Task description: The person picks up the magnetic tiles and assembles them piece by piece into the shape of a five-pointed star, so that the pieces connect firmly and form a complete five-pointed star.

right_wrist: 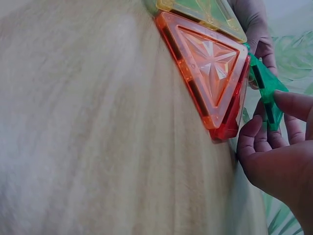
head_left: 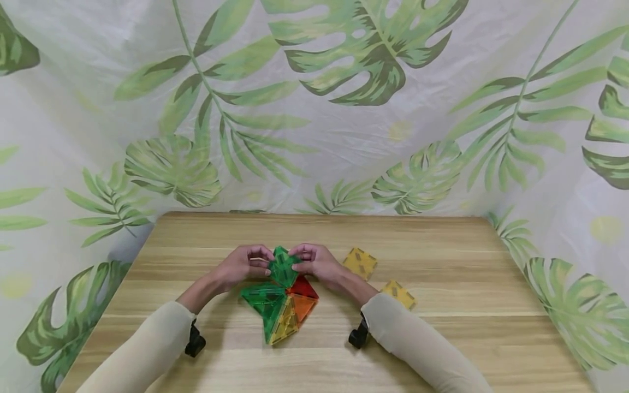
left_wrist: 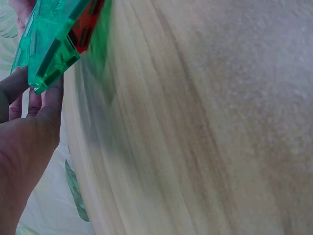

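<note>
Between both hands, at the far side of a fan of translucent magnetic tiles, stands a green magnetic tile piece [head_left: 283,268]. My left hand [head_left: 244,265] pinches its left edge, the thumb on the near side and the fingers behind. From the other side my right hand [head_left: 317,264] pinches the right edge, seen closer in the right wrist view [right_wrist: 279,161]. The fan below holds green triangles [head_left: 265,299], a yellow triangle [head_left: 285,326], an orange triangle [head_left: 303,309] and a red tile [head_left: 304,288]. Their tips meet just under the held piece.
Two yellow square tiles lie apart on the right, one farther back [head_left: 360,263] and one nearer [head_left: 401,295] beside the right forearm. The wooden table [head_left: 442,245] ends at a leaf-printed cloth [head_left: 339,142]. Each wrist wears a black camera mount.
</note>
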Available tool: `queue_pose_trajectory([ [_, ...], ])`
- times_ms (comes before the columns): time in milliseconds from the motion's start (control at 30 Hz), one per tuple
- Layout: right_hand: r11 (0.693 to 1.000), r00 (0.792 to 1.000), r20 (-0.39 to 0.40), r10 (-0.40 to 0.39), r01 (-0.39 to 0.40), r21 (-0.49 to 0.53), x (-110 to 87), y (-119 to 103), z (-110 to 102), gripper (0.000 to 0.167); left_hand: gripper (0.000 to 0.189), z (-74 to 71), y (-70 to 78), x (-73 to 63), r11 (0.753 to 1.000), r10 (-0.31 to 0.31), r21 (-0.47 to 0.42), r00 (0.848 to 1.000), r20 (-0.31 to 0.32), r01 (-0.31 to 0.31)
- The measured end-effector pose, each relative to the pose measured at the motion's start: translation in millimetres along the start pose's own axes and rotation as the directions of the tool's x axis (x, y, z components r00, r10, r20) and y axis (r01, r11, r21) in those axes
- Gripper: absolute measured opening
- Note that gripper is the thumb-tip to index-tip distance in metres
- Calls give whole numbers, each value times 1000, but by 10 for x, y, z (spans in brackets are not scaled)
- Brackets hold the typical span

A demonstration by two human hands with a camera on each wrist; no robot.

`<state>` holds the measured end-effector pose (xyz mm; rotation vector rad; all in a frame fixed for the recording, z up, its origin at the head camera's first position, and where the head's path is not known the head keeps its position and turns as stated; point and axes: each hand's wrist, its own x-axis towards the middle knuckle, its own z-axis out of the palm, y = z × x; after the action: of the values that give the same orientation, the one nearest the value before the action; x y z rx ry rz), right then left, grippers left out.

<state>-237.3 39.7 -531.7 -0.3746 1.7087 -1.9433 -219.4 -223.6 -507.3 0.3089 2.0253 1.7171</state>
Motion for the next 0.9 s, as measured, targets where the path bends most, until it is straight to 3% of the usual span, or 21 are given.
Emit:
queue_pose_trajectory([
  [133, 999, 1000, -2, -3, 3, -32, -1, -10, 6, 34, 28, -4, -23, -5, 1000, -9, -5, 1000, -2, 9],
  [233, 993, 1000, -4, -29, 29, -114, -8, -18, 6, 31, 28, -7, -43, -9, 1000, -11, -1, 1000, -1, 11],
  [400, 957, 996, 8, -84, 83, -278, -21, -5, -1, 27, 26, 2, -76, -10, 998, -9, 63, 1000, -14, 10],
  [633, 862, 987, 48, -152, 156, -483, -24, 55, 19, 23, 23, 2, -97, -31, 987, -4, 159, 1000, -21, 7],
  [833, 778, 978, -29, -205, 145, -611, -189, -27, 126, 29, 21, -25, -42, -26, 971, 81, 228, 996, -45, -69],
  [900, 734, 970, -53, -238, 144, -664, -292, -62, 185, 36, 22, -25, 0, -12, 962, 112, 257, 993, -49, -95],
])
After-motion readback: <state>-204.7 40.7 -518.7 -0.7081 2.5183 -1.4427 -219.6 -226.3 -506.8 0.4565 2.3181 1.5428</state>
